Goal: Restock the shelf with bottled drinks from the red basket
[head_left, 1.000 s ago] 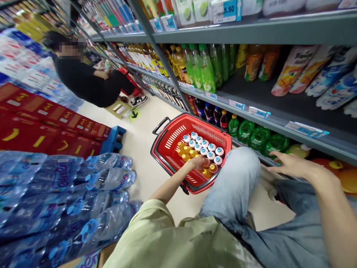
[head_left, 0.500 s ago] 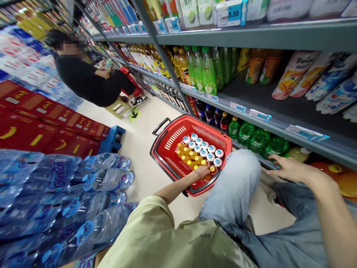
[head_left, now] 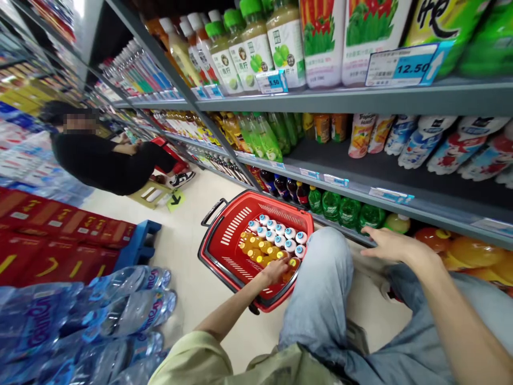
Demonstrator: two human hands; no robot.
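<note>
On the floor in front of my knee sits a red shopping basket [head_left: 226,232]. White bottles with blue caps [head_left: 270,235] stand in rows along its shelf side. Beside them are several orange-yellow bottles with yellow caps [head_left: 254,252]. My left hand [head_left: 276,270] reaches into the near end, its fingers curled round a yellow-capped bottle [head_left: 294,263] there; part of the grip is hidden. Empty, with fingers apart, my right hand [head_left: 395,246] hangs over my lap, near the green soda bottles [head_left: 371,215] on the bottom shelf.
Drink shelves [head_left: 360,101] run along the right. Large water bottles [head_left: 132,310] and red cartons [head_left: 60,230] on a blue pallet [head_left: 138,248] flank the left. Farther up the aisle a person in black [head_left: 96,155] sits on a low stool [head_left: 150,195].
My view has tilted up and turned right, so the scene sits lower and further left. My left hand stays at the basket's near end; my right hand remains spread.
</note>
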